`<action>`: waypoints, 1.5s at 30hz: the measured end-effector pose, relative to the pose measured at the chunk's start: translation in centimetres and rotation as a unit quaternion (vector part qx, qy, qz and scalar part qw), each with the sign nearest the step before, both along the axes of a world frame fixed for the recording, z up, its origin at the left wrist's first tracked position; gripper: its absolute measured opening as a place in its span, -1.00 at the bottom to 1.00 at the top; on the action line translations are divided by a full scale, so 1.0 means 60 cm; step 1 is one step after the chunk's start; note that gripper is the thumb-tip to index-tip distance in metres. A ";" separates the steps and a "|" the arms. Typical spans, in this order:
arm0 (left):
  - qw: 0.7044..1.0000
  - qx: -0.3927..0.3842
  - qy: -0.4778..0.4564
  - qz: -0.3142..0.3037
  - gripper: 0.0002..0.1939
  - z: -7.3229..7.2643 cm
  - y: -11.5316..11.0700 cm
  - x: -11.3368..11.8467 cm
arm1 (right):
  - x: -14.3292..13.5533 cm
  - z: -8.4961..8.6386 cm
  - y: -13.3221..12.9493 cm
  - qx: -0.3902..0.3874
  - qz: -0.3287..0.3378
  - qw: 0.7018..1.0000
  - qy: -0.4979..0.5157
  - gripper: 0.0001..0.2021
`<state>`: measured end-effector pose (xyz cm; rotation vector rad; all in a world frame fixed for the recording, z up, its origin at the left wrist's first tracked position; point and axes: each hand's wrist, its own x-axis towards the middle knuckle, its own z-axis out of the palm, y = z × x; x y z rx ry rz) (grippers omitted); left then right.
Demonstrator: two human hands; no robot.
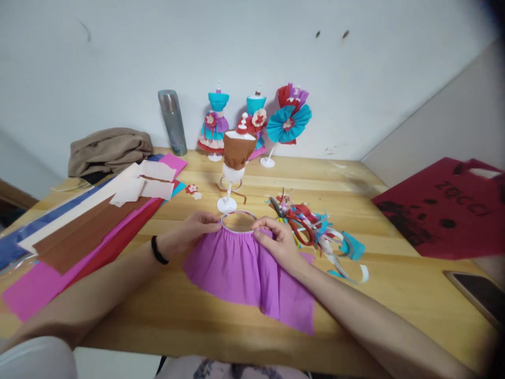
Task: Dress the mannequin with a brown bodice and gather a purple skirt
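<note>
Purple crepe paper gathered into a small skirt (236, 271) hangs in folds from a thin ring (239, 212), low over the table. My left hand (197, 227) pinches the ring at its left side. At the opposite side my right hand (278, 241) has thumb and fingers closed on the gathered paper edge by the ring; the paper's loose right end trails under my right forearm. Just beyond the ring stands a small white dress form (232, 173) on a round base, its bust wrapped in brown paper (240, 150).
Red-handled scissors (302, 231) lie among paper scraps (324, 226) at right. Coloured paper sheets (94, 226) cover the left, near a thermos (172, 123) and brown cloth (108, 150). Dressed forms (213, 126) line the wall. A red bag (437, 210) and phone (479, 295) are far right.
</note>
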<state>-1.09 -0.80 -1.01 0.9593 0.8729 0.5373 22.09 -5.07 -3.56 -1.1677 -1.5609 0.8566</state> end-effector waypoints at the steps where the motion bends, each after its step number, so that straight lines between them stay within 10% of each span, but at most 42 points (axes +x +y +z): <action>1: 1.000 0.000 0.005 0.021 -0.65 -0.002 0.000 0.000 | 0.000 0.000 0.000 -0.004 0.002 1.000 0.005 -0.89; 18: 0.977 0.188 0.047 0.091 -0.82 0.013 -0.004 -0.005 | -0.002 -0.001 0.007 -0.186 -0.001 0.971 0.147 -0.78; 45: 0.922 0.307 0.233 0.044 -0.59 0.019 0.006 -0.005 | -0.003 -0.008 0.004 -0.175 0.023 0.975 0.135 -0.78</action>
